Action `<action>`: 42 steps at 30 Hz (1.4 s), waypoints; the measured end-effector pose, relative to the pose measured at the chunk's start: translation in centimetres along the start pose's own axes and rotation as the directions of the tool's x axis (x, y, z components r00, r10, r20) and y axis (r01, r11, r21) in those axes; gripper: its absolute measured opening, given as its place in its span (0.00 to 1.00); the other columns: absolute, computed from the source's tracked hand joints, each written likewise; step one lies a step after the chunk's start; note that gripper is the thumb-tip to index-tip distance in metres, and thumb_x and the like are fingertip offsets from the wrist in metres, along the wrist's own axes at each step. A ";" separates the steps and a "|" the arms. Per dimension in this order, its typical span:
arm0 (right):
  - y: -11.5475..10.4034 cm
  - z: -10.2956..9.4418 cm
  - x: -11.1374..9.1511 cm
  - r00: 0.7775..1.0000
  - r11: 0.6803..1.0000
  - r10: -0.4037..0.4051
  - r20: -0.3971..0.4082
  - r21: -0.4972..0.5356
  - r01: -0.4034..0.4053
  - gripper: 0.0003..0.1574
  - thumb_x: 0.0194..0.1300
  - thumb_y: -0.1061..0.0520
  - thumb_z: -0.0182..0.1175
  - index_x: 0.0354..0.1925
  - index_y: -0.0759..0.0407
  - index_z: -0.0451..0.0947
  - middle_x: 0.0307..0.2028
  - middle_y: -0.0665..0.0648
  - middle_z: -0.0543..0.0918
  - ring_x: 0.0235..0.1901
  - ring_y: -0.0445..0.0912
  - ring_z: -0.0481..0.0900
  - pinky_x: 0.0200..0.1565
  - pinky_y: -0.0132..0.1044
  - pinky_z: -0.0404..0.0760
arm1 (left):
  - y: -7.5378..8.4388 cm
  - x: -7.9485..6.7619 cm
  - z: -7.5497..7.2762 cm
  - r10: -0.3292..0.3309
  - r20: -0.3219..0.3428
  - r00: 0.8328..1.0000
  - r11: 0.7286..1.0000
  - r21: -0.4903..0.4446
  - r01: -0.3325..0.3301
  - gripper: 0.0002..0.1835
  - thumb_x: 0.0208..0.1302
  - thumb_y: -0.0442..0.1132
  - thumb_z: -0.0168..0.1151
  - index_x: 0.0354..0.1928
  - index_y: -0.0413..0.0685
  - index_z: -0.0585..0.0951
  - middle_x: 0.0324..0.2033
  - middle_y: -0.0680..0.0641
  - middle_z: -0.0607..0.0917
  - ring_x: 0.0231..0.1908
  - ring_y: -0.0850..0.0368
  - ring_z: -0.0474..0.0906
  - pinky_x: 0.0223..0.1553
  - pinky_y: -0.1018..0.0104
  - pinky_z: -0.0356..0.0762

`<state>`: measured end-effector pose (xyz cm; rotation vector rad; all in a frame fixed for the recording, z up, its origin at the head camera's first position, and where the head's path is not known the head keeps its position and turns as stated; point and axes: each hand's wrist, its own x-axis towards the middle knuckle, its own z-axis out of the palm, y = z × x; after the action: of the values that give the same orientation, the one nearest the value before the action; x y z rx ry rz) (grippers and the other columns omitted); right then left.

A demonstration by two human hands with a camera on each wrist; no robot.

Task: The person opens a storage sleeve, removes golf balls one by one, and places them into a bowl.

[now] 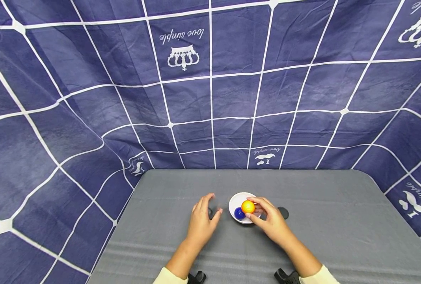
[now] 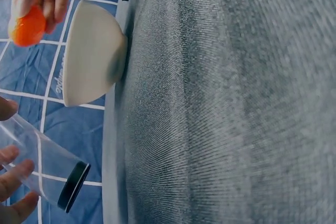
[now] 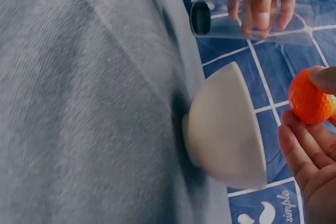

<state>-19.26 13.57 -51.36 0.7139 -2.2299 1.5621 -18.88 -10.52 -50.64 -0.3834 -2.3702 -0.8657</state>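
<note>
My left hand (image 1: 201, 223) grips a clear plastic tube (image 2: 50, 163) with a black end (image 2: 73, 186) that faces down toward the table. The tube is barely visible in the head view. Just right of it, a white bowl (image 1: 235, 201) stands on the table with a blue ball (image 1: 240, 213) inside. Above the bowl, my right hand (image 1: 272, 223) pinches an orange golf ball (image 3: 310, 97) between thumb and fingers. Its dimpled surface shows in the right wrist view. From the side, both wrist views show the orange ball apart from the bowl's rim.
A flat black disc (image 1: 283, 213) lies on the grey table (image 1: 324, 205), right of the bowl and beside my right hand. Blue cloth (image 1: 239, 94) with white lines hangs behind the table and at its sides.
</note>
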 end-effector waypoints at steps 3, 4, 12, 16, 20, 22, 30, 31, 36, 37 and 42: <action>0.3 -0.1 -0.2 1.000 0.998 -0.029 0.001 -0.062 0.029 0.31 0.54 0.70 0.73 0.57 0.66 0.79 0.47 0.58 0.83 0.43 0.39 0.85 0.48 0.27 0.83 | -0.2 -0.1 0.1 -0.035 -0.002 0.999 0.999 -0.040 0.035 0.29 0.56 0.40 0.76 0.58 0.43 0.76 0.49 0.45 0.85 0.51 0.50 0.84 0.54 0.53 0.80; 0.4 -0.2 -0.3 0.999 0.995 -0.043 0.001 -0.093 0.043 0.31 0.53 0.69 0.74 0.57 0.65 0.79 0.47 0.57 0.83 0.43 0.40 0.84 0.49 0.25 0.82 | -0.2 -0.1 0.2 -0.045 0.000 0.999 0.997 -0.056 0.045 0.28 0.57 0.40 0.76 0.58 0.42 0.76 0.49 0.45 0.85 0.51 0.50 0.84 0.53 0.54 0.81; 1.0 -0.6 -0.6 0.989 0.925 -0.146 0.025 -0.350 0.146 0.32 0.48 0.64 0.78 0.53 0.58 0.82 0.47 0.51 0.85 0.48 0.47 0.83 0.61 0.14 0.64 | -0.5 -0.1 0.6 -0.110 0.045 0.993 0.984 -0.138 0.115 0.29 0.60 0.40 0.73 0.60 0.38 0.73 0.49 0.45 0.83 0.52 0.52 0.82 0.55 0.57 0.81; 1.2 -0.9 -0.5 0.986 0.893 -0.158 0.044 -0.420 0.162 0.32 0.46 0.61 0.80 0.52 0.56 0.82 0.46 0.50 0.85 0.47 0.46 0.84 0.58 0.21 0.71 | -0.5 0.0 0.7 -0.153 0.056 0.987 0.969 -0.189 0.161 0.30 0.60 0.40 0.73 0.60 0.37 0.73 0.51 0.45 0.84 0.53 0.51 0.83 0.55 0.56 0.81; 1.3 -1.1 -0.4 0.986 0.867 -0.147 0.078 -0.470 0.166 0.32 0.46 0.58 0.80 0.52 0.56 0.82 0.47 0.50 0.85 0.48 0.47 0.84 0.53 0.39 0.80 | -0.5 0.0 0.7 -0.194 0.067 0.979 0.950 -0.237 0.205 0.30 0.60 0.39 0.73 0.61 0.39 0.72 0.52 0.45 0.85 0.54 0.51 0.83 0.54 0.55 0.82; 1.3 -1.1 -0.4 0.986 0.858 -0.135 0.096 -0.487 0.165 0.31 0.47 0.57 0.80 0.51 0.57 0.83 0.47 0.51 0.85 0.48 0.47 0.84 0.50 0.46 0.81 | -0.5 -0.1 0.7 -0.213 0.075 0.974 0.941 -0.252 0.225 0.30 0.60 0.39 0.73 0.61 0.40 0.71 0.52 0.45 0.85 0.54 0.51 0.83 0.54 0.54 0.82; 1.0 -1.1 -0.1 0.986 0.841 -0.074 0.152 -0.521 0.144 0.29 0.51 0.54 0.78 0.52 0.54 0.83 0.45 0.48 0.85 0.44 0.45 0.85 0.44 0.45 0.81 | -0.7 -0.2 0.9 -0.243 0.087 0.966 0.927 -0.271 0.258 0.31 0.60 0.40 0.73 0.61 0.39 0.71 0.52 0.45 0.85 0.54 0.51 0.84 0.54 0.54 0.82; 0.9 -1.1 0.0 0.984 0.842 -0.068 0.165 -0.519 0.145 0.29 0.51 0.54 0.78 0.52 0.53 0.83 0.45 0.48 0.85 0.44 0.45 0.85 0.45 0.45 0.81 | -0.8 -0.2 0.8 -0.250 0.086 0.965 0.924 -0.277 0.264 0.30 0.60 0.40 0.73 0.61 0.39 0.72 0.52 0.45 0.85 0.54 0.51 0.84 0.54 0.54 0.82; 0.9 -1.0 0.2 0.976 0.854 -0.042 0.213 -0.499 0.146 0.26 0.56 0.53 0.76 0.54 0.50 0.82 0.47 0.47 0.84 0.44 0.42 0.84 0.47 0.43 0.83 | -0.9 -0.4 0.8 -0.287 0.080 0.955 0.904 -0.308 0.298 0.30 0.59 0.39 0.74 0.60 0.41 0.73 0.51 0.45 0.85 0.51 0.50 0.84 0.53 0.54 0.82; 0.9 -1.0 0.2 0.976 0.857 -0.041 0.215 -0.494 0.145 0.25 0.56 0.53 0.75 0.53 0.51 0.83 0.47 0.47 0.84 0.43 0.41 0.84 0.47 0.42 0.83 | -1.0 -0.5 0.8 -0.292 0.079 0.953 0.901 -0.313 0.301 0.30 0.59 0.39 0.74 0.60 0.40 0.73 0.50 0.45 0.85 0.51 0.50 0.84 0.53 0.54 0.82; 0.9 -1.0 0.0 0.972 0.856 -0.038 0.230 -0.494 0.151 0.21 0.58 0.54 0.74 0.50 0.53 0.84 0.46 0.49 0.83 0.44 0.42 0.83 0.48 0.43 0.84 | -1.2 -0.5 1.1 -0.301 0.088 0.950 0.893 -0.322 0.313 0.29 0.60 0.40 0.73 0.60 0.39 0.72 0.50 0.44 0.85 0.51 0.48 0.84 0.53 0.52 0.82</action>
<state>-19.80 14.75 -51.76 0.8368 -2.5571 0.8084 -19.50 -10.69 -52.17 -0.1522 -2.3523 -1.4291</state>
